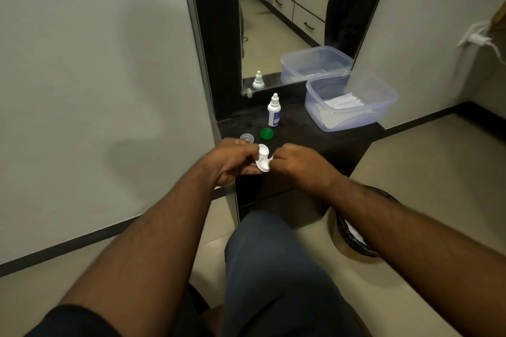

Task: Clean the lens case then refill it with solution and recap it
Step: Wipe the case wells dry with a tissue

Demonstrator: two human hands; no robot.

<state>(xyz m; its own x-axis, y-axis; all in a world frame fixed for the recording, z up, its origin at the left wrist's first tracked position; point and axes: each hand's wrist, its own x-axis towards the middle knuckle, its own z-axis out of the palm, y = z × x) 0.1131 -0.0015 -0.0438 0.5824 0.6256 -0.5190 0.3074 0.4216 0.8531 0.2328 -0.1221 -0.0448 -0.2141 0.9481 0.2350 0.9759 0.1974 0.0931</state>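
We grip the open lens case [263, 158] in our left hand [232, 161] while our right hand [294, 163] pinches a white wipe [271, 157] against it above the dark counter [315, 134]; a slip could drop it floorward.

lens case [263, 158]: was white.
green cap [266, 134]: was bright green.
clear cap [247, 137]: was see-through and a bit grey.
solution bottle [273, 111]: was white, with a blue label.
plastic tub [383, 107]: was see-through with a light blue tint.
tissues [342, 103]: were white, inside the tub.
small table [315, 137]: was black.
mirror frame [216, 35]: was black.
wall [95, 63]: was pale grey-green, with a dark strip at the bottom.
floor [438, 167]: was cream.
trousers [273, 268]: were dark blue.
bin [353, 238]: was tan, with a black bag inside.
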